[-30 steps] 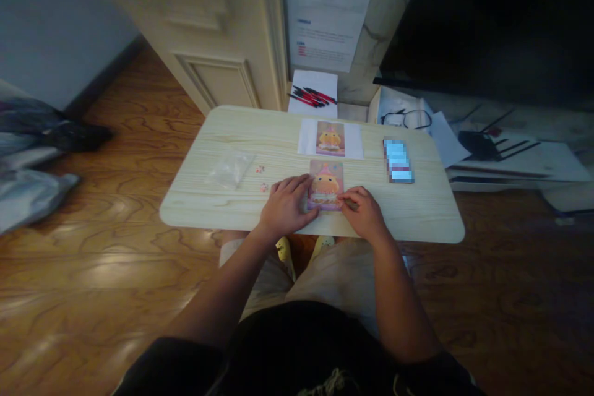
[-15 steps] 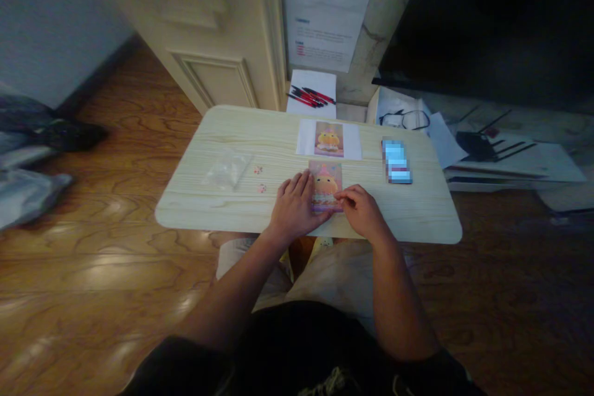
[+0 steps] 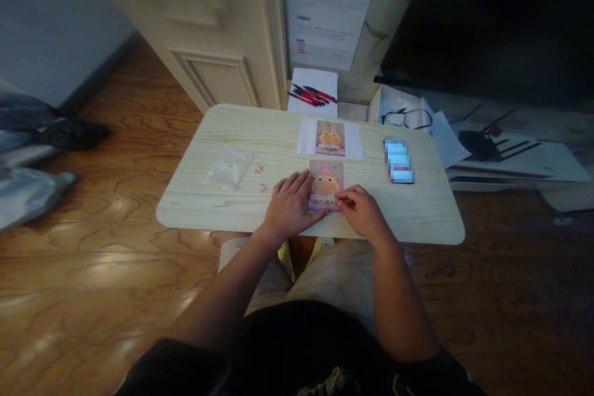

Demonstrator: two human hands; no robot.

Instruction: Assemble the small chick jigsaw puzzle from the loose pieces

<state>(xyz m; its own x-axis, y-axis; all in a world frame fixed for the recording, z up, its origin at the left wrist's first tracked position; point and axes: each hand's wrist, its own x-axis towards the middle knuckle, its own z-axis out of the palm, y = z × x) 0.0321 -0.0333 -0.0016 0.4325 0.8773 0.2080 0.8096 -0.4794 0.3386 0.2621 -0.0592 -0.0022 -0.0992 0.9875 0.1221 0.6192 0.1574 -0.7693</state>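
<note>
A small picture card, with a yellow cartoon figure in a pink hat, lies flat near the table's front edge. My left hand rests at its left side, fingers stretched out and thumb along its lower edge. At the card's right edge, my right hand is closed in a pinch, the fingertips touching the card; whatever is between them is too small to make out. Behind the card, a white sheet bears a similar printed picture. Left of my left hand lie two small pinkish pieces, one behind the other.
On the pale wooden table, a clear plastic bag lies at left and a phone at right. Beyond the back edge are several red and black pens on white paper and a pair of glasses.
My left hand has slid slightly left, uncovering more of the card's left side. My right hand stays pinched at the card's right edge.
</note>
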